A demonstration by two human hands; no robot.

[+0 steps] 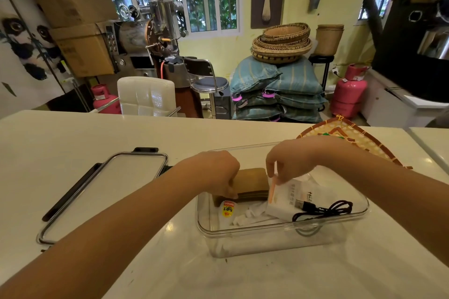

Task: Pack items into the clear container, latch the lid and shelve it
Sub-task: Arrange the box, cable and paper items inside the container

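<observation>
Over the clear container [281, 228] on the desk [73, 133], the left hand [216, 172] had its grip clamped on a brown block [250, 183]. The right hand [289, 162] pinched an orange stick [272, 189]; the lid [104, 192] lay left, off.

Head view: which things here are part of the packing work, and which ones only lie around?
Part of the job:
clear container
lid, lying off to its left
brown block under the left hand
orange stick in the right hand fingers
glue tube
white packet
black cable

Just lying about:
woven tray
white chair
</observation>
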